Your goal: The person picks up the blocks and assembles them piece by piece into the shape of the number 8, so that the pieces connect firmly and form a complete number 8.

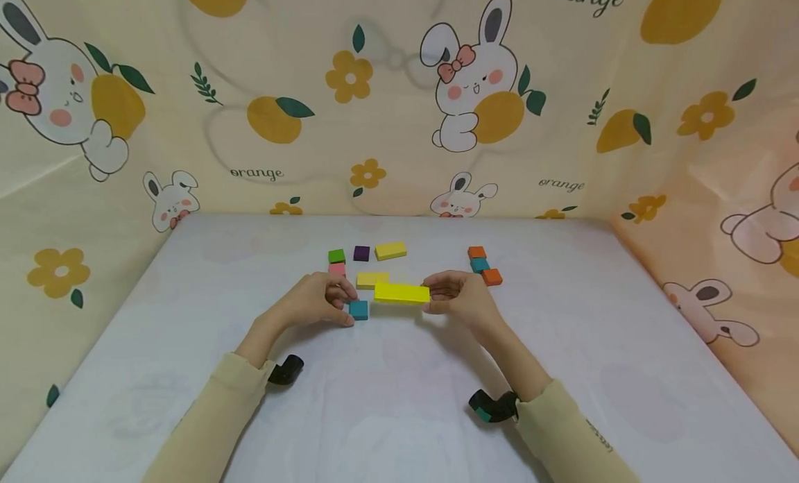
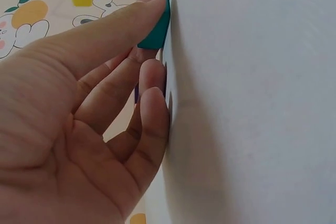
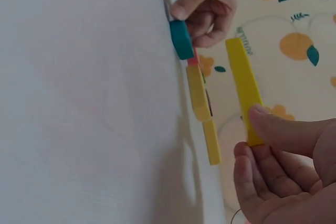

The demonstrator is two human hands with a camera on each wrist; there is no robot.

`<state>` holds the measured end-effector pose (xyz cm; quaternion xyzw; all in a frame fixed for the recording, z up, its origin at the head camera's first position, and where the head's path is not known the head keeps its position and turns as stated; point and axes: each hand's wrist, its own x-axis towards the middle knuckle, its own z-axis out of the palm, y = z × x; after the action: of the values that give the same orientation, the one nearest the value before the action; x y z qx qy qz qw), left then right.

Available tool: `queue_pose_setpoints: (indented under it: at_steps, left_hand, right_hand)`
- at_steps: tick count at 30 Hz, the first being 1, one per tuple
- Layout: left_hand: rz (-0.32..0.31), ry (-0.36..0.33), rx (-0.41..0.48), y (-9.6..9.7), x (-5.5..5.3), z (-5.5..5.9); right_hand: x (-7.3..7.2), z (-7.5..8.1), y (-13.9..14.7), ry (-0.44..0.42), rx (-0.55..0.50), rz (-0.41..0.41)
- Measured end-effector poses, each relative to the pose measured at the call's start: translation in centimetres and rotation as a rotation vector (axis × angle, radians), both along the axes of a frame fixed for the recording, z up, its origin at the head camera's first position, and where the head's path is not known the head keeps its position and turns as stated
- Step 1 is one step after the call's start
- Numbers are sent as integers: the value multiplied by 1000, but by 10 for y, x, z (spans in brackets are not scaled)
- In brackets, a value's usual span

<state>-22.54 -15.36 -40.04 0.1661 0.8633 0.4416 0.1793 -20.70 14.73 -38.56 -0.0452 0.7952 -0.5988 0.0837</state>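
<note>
My left hand [image 1: 312, 300] pinches a small teal block [image 1: 358, 310] between thumb and fingers, low at the white tabletop; in the left wrist view the thumb lies across the teal block [image 2: 154, 30]. To its right, my right hand [image 1: 467, 301] holds a long bright yellow block [image 1: 401, 294] by its right end. That yellow block [image 3: 242, 77] is raised above the table in the right wrist view, thumb on one face and fingers on the other. Just behind it lies another yellow block [image 1: 368, 280]. A pink block [image 1: 337, 268] sits behind my left fingers.
Farther back lie a green block [image 1: 336, 255], a dark purple block [image 1: 361, 253] and a yellow block [image 1: 390, 250]. Beyond my right hand, an orange block [image 1: 477, 252], a blue block [image 1: 480, 265] and a second orange block [image 1: 492, 277] form a staggered row. A printed cloth [image 1: 387, 136] walls the table.
</note>
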Motion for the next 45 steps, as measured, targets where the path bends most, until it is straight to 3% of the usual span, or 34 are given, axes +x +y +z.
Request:
queue_pose_setpoints:
  at_steps: [6,13,32,45]
  left_hand:
    - [-8,38,-6,0,-1,-1]
    - [3,55,-7,0,0,-1]
    - [71,106,-28,6,1,-7]
    - [53,112,-25,5,-1,-8]
  right_hand:
    - [1,-6,-4,-52,119,32]
    - [1,-9,-10,-53,275,99]
    - [-2,-11,-8,-42,319,127]
    - [1,-7,-10,-61,325,135]
